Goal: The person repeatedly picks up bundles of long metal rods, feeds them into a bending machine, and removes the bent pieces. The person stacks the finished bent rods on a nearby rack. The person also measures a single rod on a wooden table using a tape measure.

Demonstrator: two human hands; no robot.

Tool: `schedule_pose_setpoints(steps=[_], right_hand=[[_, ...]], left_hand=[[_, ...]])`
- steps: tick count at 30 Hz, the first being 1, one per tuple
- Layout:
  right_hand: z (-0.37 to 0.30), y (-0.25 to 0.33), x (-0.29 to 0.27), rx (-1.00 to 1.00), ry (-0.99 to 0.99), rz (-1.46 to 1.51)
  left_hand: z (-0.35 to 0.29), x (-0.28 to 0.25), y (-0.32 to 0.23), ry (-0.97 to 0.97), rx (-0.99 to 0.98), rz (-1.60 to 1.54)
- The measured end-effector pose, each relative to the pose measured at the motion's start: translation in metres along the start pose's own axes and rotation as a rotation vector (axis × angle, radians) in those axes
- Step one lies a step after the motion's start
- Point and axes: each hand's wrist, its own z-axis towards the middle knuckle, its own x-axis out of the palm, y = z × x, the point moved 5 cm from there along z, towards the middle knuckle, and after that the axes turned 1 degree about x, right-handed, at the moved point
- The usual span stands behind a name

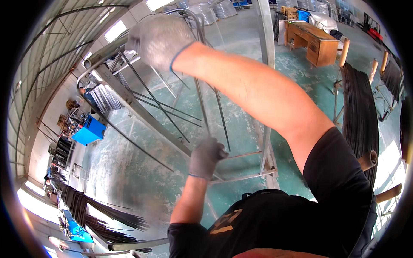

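My left hand (207,158), in a grey glove, is closed around the lower part of a thin bent metal rod (201,103) in front of my body. The rod runs upward and curves over near the top of a metal frame (142,112). My right arm is raised across the view. At its end my right hand (161,41), in a light grey glove, is closed beside the frame's top bar (103,52). What lies inside its fingers is hidden. Several dark rods (157,96) hang from the top bar around both hands.
Bundles of long black strips (360,116) hang over a stand on the right; another black bundle (92,210) is at lower left. A wooden desk (312,41) stands at the back right, a blue bin (89,130) at the left. Farther left a person (88,95) is near stacked strips.
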Motion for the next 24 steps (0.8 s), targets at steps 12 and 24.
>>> schedule_pose_setpoints(steps=[12, 24], right_hand=[[0.053, -0.104, 0.026, 0.346, 0.028, -0.276], [-0.521, -0.111, -0.150, 0.274, -0.144, -0.007]], left_hand=[[-0.005, 0.001, 0.070, 0.029, -0.150, -0.162], [-0.008, 0.174, 0.218, 0.414, -0.578, 0.429]])
